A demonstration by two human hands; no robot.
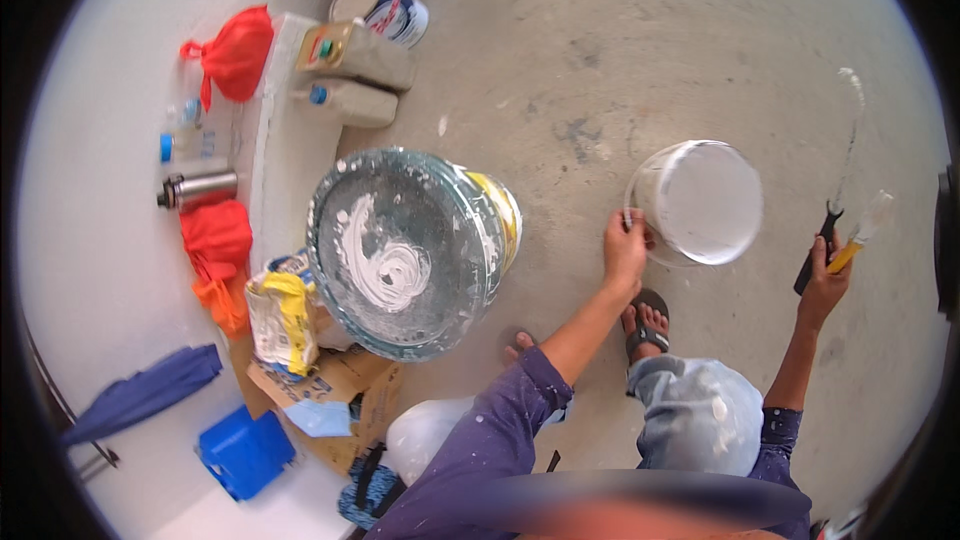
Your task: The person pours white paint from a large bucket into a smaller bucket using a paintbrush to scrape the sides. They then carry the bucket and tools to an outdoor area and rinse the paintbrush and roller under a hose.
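Observation:
My left hand (627, 255) is closed on the wire handle of a white bucket (658, 202), at the bucket's left side. Seen from above, the bucket shows a pale, smooth round top. Off to the right, my right hand (823, 285) grips two tools together. One is a black-handled trowel (845, 175) whose long, thin blade edge carries white smears. The other looks like a scraper with a yellow handle (848, 254) and a whitish blade. To the left stands a large bucket whose dark green lid (335, 240) bears a swirl of white paste (395, 275).
Jerrycans (362, 102) and a paint tin (400, 16) stand along the left wall. A pale ledge (285, 130) is beside red bags (238, 55) and a steel flask (205, 187). Near left are a cardboard box (375, 405), a blue container (245, 452) and a folded umbrella (150, 392).

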